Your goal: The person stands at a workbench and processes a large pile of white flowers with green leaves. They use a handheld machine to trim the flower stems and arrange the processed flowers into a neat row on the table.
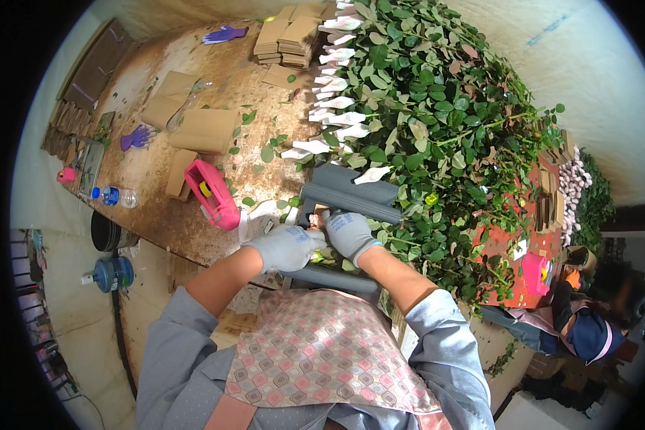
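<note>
My left hand (290,248) and my right hand (349,232), both in grey work gloves with blue print, meet over a work stand padded with dark grey ribbed mats (349,201). Between my fingertips show pale pink rose blooms (315,220), with a bit of brown cardboard behind them. My fingers curl at the blooms, but their grip is partly hidden. Green leaves (330,258) lie under my hands, above the front padded roll (330,278). A single rose head in a white sleeve (372,175) rests on the back mat.
A large pile of leafy rose stems (435,107) with white-sleeved heads (333,86) fills the right. Leftward on the worn table (279,107) are a pink tape dispenser (212,196), cardboard sheets (204,129), purple gloves (136,138) and bottles (110,195). A co-worker (586,328) is at far right.
</note>
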### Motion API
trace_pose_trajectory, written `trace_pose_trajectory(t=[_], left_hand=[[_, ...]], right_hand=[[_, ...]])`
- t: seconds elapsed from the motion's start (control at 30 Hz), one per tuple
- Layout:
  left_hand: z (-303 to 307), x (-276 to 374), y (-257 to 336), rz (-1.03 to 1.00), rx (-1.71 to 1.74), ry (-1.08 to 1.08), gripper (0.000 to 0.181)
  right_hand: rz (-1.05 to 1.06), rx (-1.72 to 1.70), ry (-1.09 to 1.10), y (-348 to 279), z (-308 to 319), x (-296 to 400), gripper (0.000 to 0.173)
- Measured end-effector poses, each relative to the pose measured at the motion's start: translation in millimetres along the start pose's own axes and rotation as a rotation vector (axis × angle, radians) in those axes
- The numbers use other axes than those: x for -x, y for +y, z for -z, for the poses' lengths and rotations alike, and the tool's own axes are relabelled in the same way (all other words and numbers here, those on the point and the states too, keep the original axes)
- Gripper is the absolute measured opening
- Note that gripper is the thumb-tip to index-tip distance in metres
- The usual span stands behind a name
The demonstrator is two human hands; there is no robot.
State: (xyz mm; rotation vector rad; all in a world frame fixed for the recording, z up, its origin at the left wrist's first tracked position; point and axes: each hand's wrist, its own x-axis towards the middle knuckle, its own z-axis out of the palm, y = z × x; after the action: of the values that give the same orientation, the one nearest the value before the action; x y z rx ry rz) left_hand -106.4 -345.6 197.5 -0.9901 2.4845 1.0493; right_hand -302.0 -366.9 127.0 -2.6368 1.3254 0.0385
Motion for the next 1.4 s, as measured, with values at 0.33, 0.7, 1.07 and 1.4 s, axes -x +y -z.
trace_pose_trajectory(t=[0.33,0.7,1.07,1.4], left_hand=[[0,0,3,-0.029,-0.199,0.219,0.04],[1,2,2,0.053,-0.19,0.052,0.055],[6,4,9,0.082,-0.147,0.037,0.052],[-6,1,1,0.039,-0.152,0.144,0.045]], right_hand=[[-0.011,-0.079,0.115,-4,3,5,0.019],[-0.268,0.008,0.586,96,151,-5,0.027],[-0.417,0.44,0.044,214,127,-7,0.026],[0.002,0.868,0.724,124,360,45,0.018]])
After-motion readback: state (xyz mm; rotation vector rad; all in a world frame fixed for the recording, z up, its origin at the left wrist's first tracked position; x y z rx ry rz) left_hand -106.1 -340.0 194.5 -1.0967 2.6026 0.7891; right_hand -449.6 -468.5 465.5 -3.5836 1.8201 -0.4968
